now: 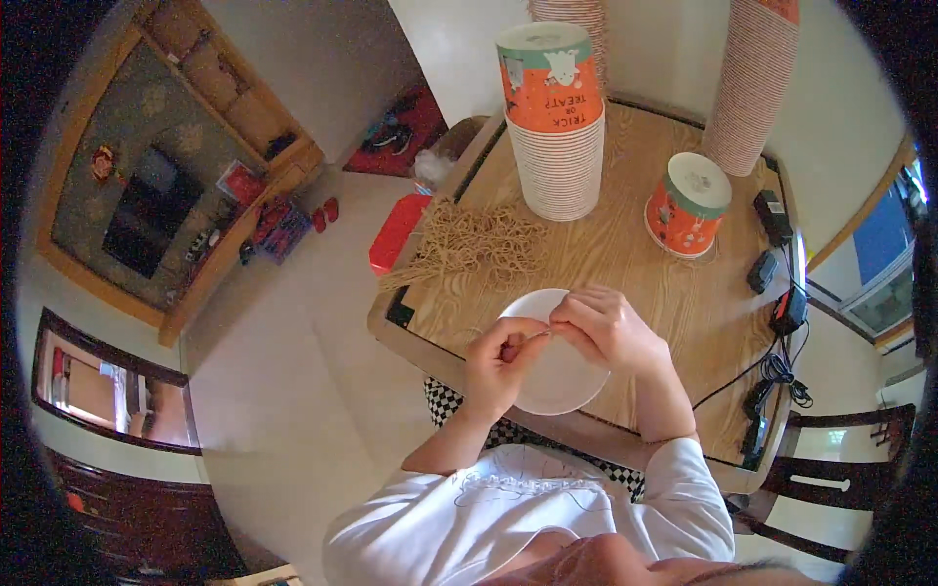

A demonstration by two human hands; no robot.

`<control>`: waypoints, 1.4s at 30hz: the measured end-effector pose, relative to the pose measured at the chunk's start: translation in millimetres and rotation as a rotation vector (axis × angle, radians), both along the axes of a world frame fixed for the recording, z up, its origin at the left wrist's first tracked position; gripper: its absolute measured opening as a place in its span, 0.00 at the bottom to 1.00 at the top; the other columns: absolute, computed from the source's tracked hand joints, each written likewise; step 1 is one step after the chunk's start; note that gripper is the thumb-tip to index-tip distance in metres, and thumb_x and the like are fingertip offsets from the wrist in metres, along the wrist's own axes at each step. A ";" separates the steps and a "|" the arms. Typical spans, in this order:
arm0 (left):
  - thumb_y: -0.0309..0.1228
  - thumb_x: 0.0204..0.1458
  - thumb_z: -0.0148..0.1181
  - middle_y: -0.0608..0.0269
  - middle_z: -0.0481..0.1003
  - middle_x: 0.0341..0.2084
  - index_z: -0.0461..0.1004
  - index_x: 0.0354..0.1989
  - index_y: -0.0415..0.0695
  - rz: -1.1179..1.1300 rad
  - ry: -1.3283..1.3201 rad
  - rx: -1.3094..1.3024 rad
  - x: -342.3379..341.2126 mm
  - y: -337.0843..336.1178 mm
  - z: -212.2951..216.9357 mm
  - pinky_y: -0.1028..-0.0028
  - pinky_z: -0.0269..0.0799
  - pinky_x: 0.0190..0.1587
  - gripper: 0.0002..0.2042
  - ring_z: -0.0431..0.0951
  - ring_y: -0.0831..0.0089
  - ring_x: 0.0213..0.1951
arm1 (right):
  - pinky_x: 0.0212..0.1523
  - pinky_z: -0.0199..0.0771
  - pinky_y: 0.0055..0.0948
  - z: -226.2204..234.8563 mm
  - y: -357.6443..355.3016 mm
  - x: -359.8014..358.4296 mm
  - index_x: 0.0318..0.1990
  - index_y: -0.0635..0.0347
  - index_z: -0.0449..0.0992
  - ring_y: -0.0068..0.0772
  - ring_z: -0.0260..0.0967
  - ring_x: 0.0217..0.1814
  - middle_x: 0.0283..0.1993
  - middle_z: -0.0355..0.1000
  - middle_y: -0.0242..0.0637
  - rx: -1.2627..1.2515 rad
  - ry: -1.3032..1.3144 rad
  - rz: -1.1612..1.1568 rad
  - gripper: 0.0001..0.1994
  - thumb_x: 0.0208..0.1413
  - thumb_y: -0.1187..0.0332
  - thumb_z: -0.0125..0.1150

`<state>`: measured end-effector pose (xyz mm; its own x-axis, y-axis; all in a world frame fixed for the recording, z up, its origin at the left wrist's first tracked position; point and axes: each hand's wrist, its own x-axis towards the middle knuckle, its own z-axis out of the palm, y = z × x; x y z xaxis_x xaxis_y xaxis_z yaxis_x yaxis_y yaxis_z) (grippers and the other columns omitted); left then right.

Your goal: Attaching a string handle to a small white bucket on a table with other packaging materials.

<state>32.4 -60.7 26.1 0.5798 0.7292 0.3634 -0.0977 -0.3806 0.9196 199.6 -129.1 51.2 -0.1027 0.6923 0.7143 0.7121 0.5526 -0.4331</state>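
Close in front of me, at the table's near edge, is a round white paper bucket (559, 386), its pale inside facing up. Over its far part my left hand (496, 363) and my right hand (608, 330) meet with fingertips pinched together. Whatever small thing they pinch is mostly hidden; only a thin bit shows between the fingertips. Just beyond my left hand lies a loose pile of tan twine cords (484, 244). A single orange bucket with a green base (687, 207) stands upside down beyond my right hand.
A tall stack of upside-down orange buckets (557, 137) stands on the wooden table (625, 264), with more tall stacks (750, 93) behind. Black adapters and cables (777, 369) line the right edge. A red box (399, 232) is by the left edge; a dark chair (831, 479) stands at right.
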 end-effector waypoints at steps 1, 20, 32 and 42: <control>0.22 0.49 0.61 0.73 0.71 0.21 0.75 0.33 0.41 -0.011 -0.004 0.067 0.1 -0.2 0.6 0.88 0.57 0.22 0.04 0.63 0.90 0.21 | 0.28 0.66 0.36 -1.4 0.3 0.0 0.28 0.62 0.69 0.44 0.68 0.26 0.24 0.67 0.39 -0.007 -0.006 -0.005 0.06 0.48 0.72 0.60; 0.27 0.51 0.59 0.66 0.74 0.21 0.75 0.30 0.37 -0.042 0.225 0.051 2.6 43.3 -17.7 0.81 0.65 0.26 0.05 0.72 0.84 0.24 | 0.33 0.70 0.47 -45.3 16.8 20.5 0.48 0.57 0.65 0.54 0.71 0.32 0.26 0.73 0.48 -0.675 -0.223 -0.419 0.18 0.54 0.59 0.54; 0.32 0.49 0.59 0.54 0.73 0.24 0.74 0.28 0.38 -0.074 0.522 0.457 11.6 60.0 -37.3 0.64 0.69 0.27 0.09 0.76 0.57 0.25 | 0.32 0.69 0.48 -38.9 14.3 15.3 0.49 0.53 0.68 0.54 0.71 0.32 0.28 0.73 0.49 -0.667 -0.225 -0.329 0.14 0.56 0.63 0.49; 0.31 0.48 0.58 0.55 0.74 0.25 0.74 0.28 0.40 -0.049 0.523 0.547 15.3 62.0 -42.9 0.63 0.70 0.27 0.07 0.76 0.56 0.26 | 0.36 0.71 0.44 -54.9 32.1 21.7 0.39 0.57 0.75 0.51 0.72 0.35 0.32 0.74 0.48 -0.733 -0.148 -0.196 0.10 0.56 0.65 0.48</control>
